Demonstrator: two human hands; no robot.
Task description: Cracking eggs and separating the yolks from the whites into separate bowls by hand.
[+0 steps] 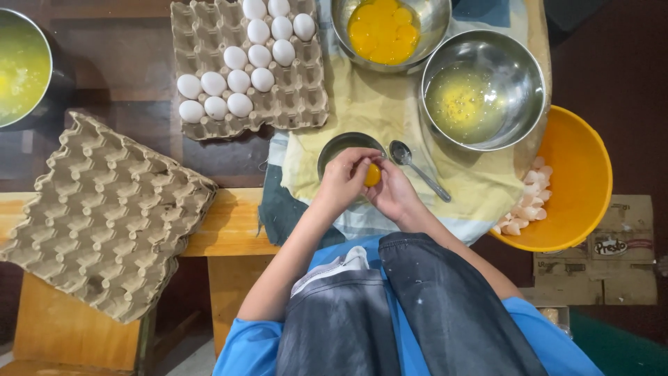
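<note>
While both hands meet over the small bowl, the head view reads as follows.

Head view, hands: left hand [342, 179] and right hand [394, 191] are cupped together above the small bowl [346, 144], fingers curled around a yolk [373, 175].
Fingers: both sets are closed gently on the yolk, not clenched; whether shell halves are also held, I cannot tell.
Yolk place: between the two hands, just over the small bowl's near rim, above the yellow cloth [390, 104] on the counter [229, 223].
Yolk axis: it looks round, so no long axis or pointing direction shows.
Done so far: the yolk bowl [390, 28] holds many yolks, the whites bowl [483, 90] holds clear liquid, and shells [529, 205] lie in the orange basin [581, 181]; an empty tray [104, 216] lies at left. By my judgement, well over half the work is done.
Left to do: white eggs [240, 76] remain in the egg tray [296, 97], roughly a dozen and a half.
Nearby: a spoon [417, 167] lies just beside the right hand; another bowl [21, 66] of pale liquid sits at far left.
</note>
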